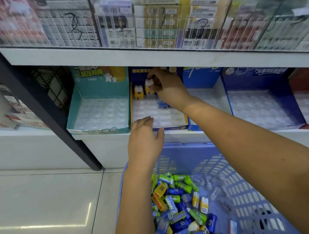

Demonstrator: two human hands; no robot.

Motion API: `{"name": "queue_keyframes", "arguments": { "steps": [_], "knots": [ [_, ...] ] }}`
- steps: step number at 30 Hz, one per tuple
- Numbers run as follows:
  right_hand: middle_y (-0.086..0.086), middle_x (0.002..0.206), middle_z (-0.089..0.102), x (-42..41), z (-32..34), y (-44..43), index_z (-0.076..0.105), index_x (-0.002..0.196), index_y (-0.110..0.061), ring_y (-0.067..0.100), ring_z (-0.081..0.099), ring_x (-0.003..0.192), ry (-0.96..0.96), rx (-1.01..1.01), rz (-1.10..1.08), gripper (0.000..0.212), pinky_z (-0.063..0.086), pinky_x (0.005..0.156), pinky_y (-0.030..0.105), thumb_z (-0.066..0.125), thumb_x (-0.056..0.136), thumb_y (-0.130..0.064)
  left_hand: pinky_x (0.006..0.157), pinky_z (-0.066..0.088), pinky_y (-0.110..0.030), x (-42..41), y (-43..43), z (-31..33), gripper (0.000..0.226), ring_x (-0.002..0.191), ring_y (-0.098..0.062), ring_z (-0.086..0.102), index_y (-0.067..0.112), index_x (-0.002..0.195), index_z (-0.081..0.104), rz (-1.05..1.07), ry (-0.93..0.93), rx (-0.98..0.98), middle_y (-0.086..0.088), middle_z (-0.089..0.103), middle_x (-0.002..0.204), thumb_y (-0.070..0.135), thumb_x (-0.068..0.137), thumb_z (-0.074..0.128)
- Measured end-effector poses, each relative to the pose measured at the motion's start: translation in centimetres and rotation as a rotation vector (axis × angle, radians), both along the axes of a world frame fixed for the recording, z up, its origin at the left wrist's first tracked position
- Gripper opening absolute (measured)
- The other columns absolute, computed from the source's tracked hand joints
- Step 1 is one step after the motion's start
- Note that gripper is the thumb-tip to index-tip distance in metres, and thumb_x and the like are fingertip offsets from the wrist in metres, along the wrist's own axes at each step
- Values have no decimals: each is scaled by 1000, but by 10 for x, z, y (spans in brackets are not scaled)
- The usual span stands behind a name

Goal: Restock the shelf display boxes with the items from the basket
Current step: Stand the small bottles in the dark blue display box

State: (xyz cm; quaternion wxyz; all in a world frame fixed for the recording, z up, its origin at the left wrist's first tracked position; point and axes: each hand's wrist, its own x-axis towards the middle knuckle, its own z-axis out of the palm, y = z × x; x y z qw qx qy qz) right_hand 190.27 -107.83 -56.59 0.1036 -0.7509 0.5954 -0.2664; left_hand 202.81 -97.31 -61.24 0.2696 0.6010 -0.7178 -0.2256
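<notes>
My right hand reaches deep into the navy-and-yellow display box and pinches a small yellow-and-white item at its back row. Another yellow-and-white item stands to its left, and a blue item lies just below my wrist. My left hand hovers at the box's front edge, fingers relaxed and empty. Below, the blue plastic basket holds several green, blue and yellow packets.
A teal display box with a bare plastic tray stands to the left. Blue display boxes and a red one stand to the right. A glass-fronted shelf of cartons hangs overhead. A black post slants down at left.
</notes>
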Motion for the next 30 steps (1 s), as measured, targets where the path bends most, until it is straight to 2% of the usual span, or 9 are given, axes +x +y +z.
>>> {"name": "queue_keyframes", "arguments": {
  "steps": [6,13,16,18,21,24,25,27,30],
  "knots": [
    [12,104,67,-1,-5,-5,59,113,-7,28,59,100,163,-40,-4,27,49,82,36,59,89,-19,104,29,-23,0,0,-1,54,134,-16,34,7,136,49,22,41,-9,-4,49,140,34,90,60],
    [9,106,64,0,1,-16,64,106,-13,29,50,108,429,-42,-67,22,30,98,35,52,90,-20,104,29,-23,0,-2,-4,48,134,-16,34,7,135,50,18,41,-37,-4,50,140,27,92,58],
    [11,110,61,4,6,-19,66,101,-9,28,47,111,484,28,-97,21,29,94,33,51,91,-20,105,31,-26,0,-2,-3,45,133,-18,36,6,133,51,0,26,-25,-5,52,138,26,93,56],
    [13,120,56,6,14,-12,64,108,-6,29,46,115,501,61,-75,27,30,91,32,49,94,-24,98,40,-29,0,1,2,35,123,-20,48,6,125,59,-2,92,-82,-7,59,128,23,96,51],
    [12,130,50,-1,25,22,55,125,-12,29,45,120,391,19,-30,36,38,91,33,48,95,-31,73,47,-28,-4,13,12,27,85,-15,62,12,95,71,8,230,-199,-4,70,95,20,99,45],
    [2,85,58,-26,9,84,62,98,-11,21,56,83,97,-49,-52,20,34,65,26,57,91,-28,63,49,-33,-14,16,4,33,70,-22,63,13,75,68,-96,192,-9,-4,69,73,26,96,46],
    [-3,74,55,-37,-4,106,64,89,-12,18,54,75,75,2,-73,16,30,62,24,59,89,-27,63,49,-35,-20,17,-5,32,70,-26,62,11,74,68,-141,107,66,-8,68,71,26,94,47],
    [-2,71,59,-57,-40,143,66,83,-13,20,59,76,92,228,-112,12,31,62,23,61,86,-24,63,45,-37,-37,21,-29,29,72,-32,59,6,75,68,-229,-43,201,-16,65,72,24,90,51],
    [9,98,70,-82,-106,178,70,98,-11,25,64,97,190,673,-166,18,45,78,29,60,86,-21,69,45,-36,-70,42,-77,19,86,-32,63,6,86,69,-404,-178,401,-20,68,87,18,88,55]
  ]
}}
